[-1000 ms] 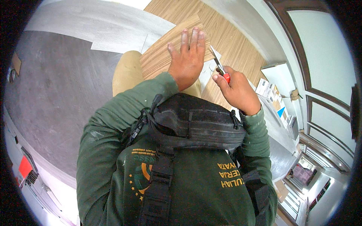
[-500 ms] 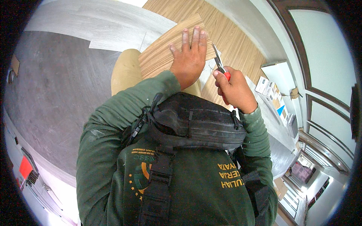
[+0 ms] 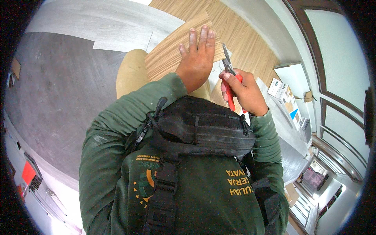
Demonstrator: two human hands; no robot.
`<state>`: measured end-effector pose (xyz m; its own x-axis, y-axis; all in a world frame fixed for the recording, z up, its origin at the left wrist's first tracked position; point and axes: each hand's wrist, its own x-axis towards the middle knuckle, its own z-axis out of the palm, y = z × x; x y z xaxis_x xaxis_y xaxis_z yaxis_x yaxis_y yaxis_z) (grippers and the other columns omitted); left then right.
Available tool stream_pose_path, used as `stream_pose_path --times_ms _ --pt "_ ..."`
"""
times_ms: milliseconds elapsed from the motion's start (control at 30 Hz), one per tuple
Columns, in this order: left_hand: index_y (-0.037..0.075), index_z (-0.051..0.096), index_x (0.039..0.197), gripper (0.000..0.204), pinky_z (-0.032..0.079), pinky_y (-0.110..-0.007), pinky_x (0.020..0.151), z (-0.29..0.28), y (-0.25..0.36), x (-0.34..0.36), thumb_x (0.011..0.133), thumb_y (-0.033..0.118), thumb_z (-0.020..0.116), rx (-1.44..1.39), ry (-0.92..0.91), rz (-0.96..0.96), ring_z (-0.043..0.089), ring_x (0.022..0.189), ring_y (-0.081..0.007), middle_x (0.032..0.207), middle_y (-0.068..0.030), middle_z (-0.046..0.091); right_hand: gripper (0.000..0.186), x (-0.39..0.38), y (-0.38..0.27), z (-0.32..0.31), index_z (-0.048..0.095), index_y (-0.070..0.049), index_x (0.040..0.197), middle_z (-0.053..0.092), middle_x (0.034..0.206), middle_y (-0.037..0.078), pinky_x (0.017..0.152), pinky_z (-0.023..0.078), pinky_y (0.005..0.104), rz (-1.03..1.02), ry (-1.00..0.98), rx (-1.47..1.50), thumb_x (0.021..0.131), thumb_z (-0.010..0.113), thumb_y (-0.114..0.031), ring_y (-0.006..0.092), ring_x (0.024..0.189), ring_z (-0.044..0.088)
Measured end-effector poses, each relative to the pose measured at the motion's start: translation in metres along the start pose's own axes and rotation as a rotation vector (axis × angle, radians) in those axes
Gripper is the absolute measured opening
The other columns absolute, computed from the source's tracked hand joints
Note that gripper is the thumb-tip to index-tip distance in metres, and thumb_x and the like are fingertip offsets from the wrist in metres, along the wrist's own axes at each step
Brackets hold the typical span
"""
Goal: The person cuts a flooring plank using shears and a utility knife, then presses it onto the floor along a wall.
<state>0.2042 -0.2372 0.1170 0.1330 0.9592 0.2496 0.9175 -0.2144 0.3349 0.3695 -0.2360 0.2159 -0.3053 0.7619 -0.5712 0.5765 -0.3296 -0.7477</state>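
Observation:
My left hand [image 3: 196, 62] lies flat with fingers spread on a light wood-look plank [image 3: 162, 56], which rests over my knee. In my right hand [image 3: 246, 92] is a pair of red-handled snips [image 3: 229, 66], its metal blades pointing away from me. The blades meet the plank's right edge, close to its far right corner. Whether they grip the edge or only lie against it, I cannot tell. Part of one red handle shows below my fingers, and the other is partly covered by my thumb.
Wood-look flooring [image 3: 250, 43] runs along the curved wall side. Pale grey planks [image 3: 105, 17] lie at the far left beside a dark grey floor [image 3: 62, 86]. To the right are a white printed box [image 3: 277, 89] and more grey boards [image 3: 280, 117]. A black bag [image 3: 207, 125] hangs at my chest.
My right hand has turned the snips, bringing the blades against the plank's edge. More of the red handles shows, and they look farther apart. My left hand has hardly moved.

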Motion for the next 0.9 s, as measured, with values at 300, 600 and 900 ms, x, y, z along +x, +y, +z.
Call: stream_pose_path --times_ms 300,600,900 --pt "-0.011 0.024 0.147 0.066 0.047 -0.069 0.088 0.003 -0.008 -0.002 0.089 0.007 0.050 -0.175 0.091 0.043 0.027 0.137 -0.0573 0.153 -0.0330 0.022 0.037 0.001 -0.007 -0.002 0.061 -0.002 0.078 0.059 0.058 0.005 0.050 0.045 0.0272 0.006 -0.080 0.112 0.098 0.054 -0.032 0.0131 0.051 0.057" --pt "-0.006 0.015 0.151 0.066 0.038 -0.070 0.098 -0.003 -0.011 -0.004 0.092 0.009 0.041 -0.269 0.045 0.013 0.023 0.141 -0.0544 0.157 -0.0295 0.018 0.033 0.005 -0.005 -0.006 0.063 0.000 0.093 0.062 0.069 0.005 0.056 0.049 0.0274 -0.019 -0.195 0.218 0.101 0.052 -0.030 0.0136 0.058 0.061" --pt "-0.007 0.014 0.151 0.066 0.036 -0.071 0.100 -0.007 -0.014 -0.003 0.093 0.009 0.040 -0.257 0.013 0.012 0.019 0.142 -0.0536 0.157 -0.0302 0.016 0.034 0.007 -0.001 -0.006 0.062 0.001 0.097 0.062 0.069 0.005 0.054 0.049 0.0276 -0.023 -0.216 0.284 0.101 0.051 -0.030 0.0134 0.057 0.061"
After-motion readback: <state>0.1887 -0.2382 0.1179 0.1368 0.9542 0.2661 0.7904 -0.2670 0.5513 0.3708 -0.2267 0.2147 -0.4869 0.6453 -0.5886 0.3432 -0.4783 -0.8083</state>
